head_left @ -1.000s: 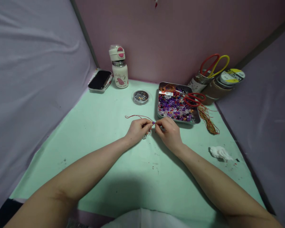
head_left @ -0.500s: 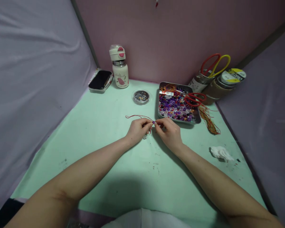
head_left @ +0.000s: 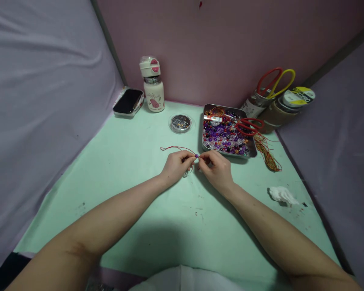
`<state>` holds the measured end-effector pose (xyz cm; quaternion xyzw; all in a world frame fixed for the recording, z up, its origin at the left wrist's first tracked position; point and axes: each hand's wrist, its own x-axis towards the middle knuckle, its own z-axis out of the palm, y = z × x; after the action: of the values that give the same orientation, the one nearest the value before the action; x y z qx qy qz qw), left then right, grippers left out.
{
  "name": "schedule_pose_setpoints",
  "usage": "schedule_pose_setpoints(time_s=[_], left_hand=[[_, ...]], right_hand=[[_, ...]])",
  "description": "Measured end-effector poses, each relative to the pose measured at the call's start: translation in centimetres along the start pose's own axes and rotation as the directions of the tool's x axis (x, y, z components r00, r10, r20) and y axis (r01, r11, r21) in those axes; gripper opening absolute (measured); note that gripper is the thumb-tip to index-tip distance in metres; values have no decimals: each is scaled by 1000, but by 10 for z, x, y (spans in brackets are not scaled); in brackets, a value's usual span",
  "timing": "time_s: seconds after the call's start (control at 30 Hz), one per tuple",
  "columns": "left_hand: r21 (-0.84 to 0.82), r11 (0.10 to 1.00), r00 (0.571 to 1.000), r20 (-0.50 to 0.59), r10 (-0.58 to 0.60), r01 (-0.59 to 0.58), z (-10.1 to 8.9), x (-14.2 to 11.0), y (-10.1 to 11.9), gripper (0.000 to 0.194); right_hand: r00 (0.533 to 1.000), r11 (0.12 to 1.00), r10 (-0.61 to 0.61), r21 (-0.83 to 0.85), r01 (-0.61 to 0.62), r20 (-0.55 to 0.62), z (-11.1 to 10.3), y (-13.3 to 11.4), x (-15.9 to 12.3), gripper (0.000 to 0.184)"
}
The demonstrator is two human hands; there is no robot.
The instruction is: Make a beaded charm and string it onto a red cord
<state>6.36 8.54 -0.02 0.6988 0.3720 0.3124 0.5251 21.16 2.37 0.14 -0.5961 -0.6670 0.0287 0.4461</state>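
Observation:
A small purple bead point(head_left: 196, 156) sits at the pinched fingertips of my left hand point(head_left: 176, 165). A thin red cord point(head_left: 173, 147) runs over that hand's fingers to the bead, with its loop lying to the left on the table. Just right of the bead, my right hand point(head_left: 217, 169) is closed in a pinch; what its fingertips hold is too small to make out. Below my left hand some clear beads point(head_left: 185, 174) show, partly hidden by the fingers.
Behind my right hand stands a metal tray point(head_left: 230, 154) of mixed beads, with red-handled scissors point(head_left: 249, 126) across it. Farther back are a round spool point(head_left: 181, 123), a bottle point(head_left: 154, 95), a phone point(head_left: 128, 102) and jars point(head_left: 280, 113). Cord strands point(head_left: 268, 155) and crumpled tissue point(head_left: 282, 195) lie right.
My right fingertips have drawn slightly away from the bead, leaving more of it in sight. My left hand stays in nearly the same place.

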Motion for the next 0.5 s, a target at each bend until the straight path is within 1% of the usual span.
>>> schedule_pose_setpoints(time_s=[0.27,0.5], left_hand=[[37,999,1000,9,21,-21,0,0,1,18],[60,997,998,27,55,-56,0,0,-3,19]], right_hand=[[1000,1000,8,-12,-8,30,0,2,-1,9],[999,1000,3,-22,-2,45,0,3,-1,9]])
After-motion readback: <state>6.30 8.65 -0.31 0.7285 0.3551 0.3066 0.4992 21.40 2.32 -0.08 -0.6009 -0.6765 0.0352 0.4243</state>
